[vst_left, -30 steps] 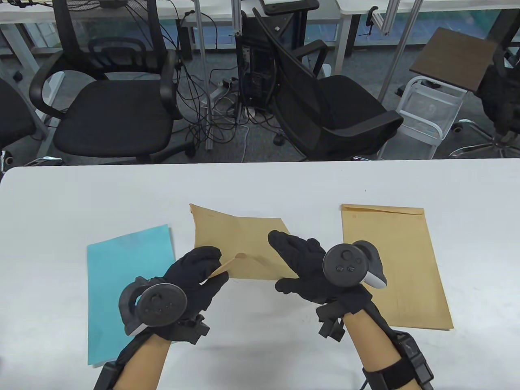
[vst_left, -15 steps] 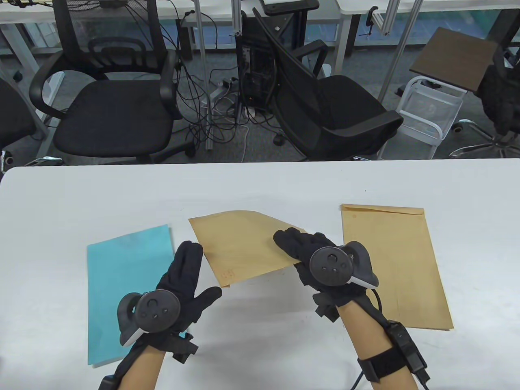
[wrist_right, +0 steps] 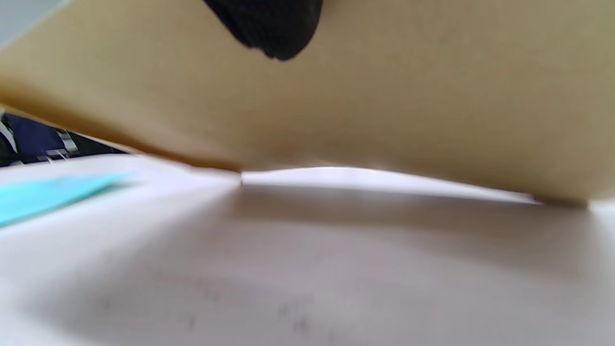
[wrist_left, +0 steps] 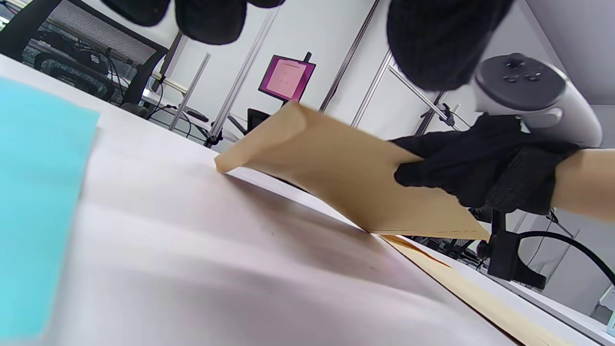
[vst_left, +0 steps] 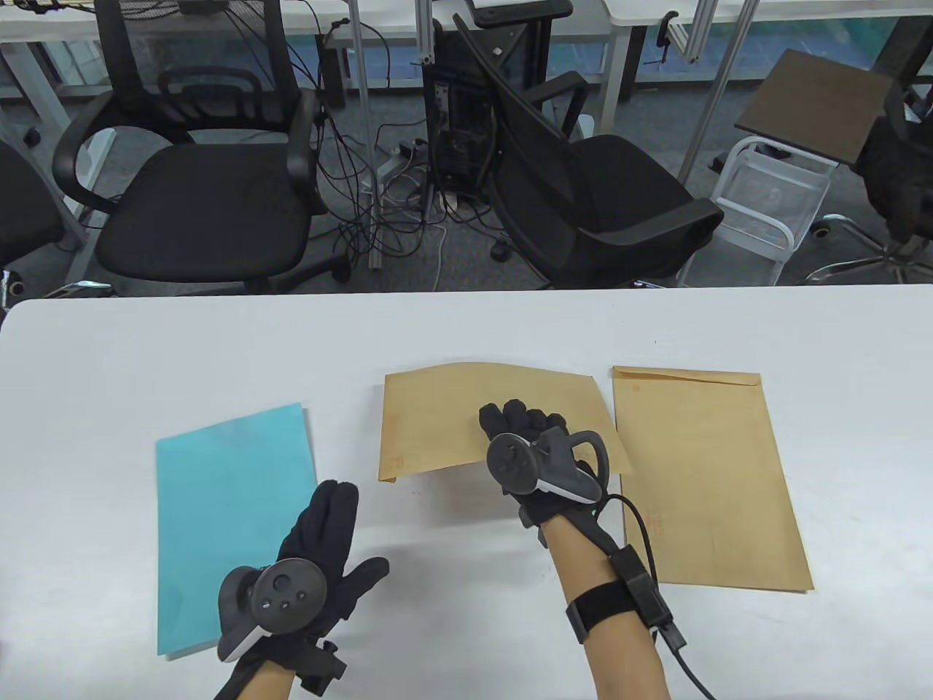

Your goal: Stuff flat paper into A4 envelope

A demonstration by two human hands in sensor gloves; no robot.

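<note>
Step in hand, by my judgement: readying the envelope for loading. The right hand grips it mid-table, near edge raised, far edge on the table. The left hand hovers, fingers spread, holding nothing. The blue paper lies flat at left. A second envelope lies at right. Next: open the mouth and fetch the paper.

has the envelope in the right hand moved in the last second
Yes. The held envelope has swung right, away from the blue paper, and its right edge now nearly meets the flat envelope.
</note>
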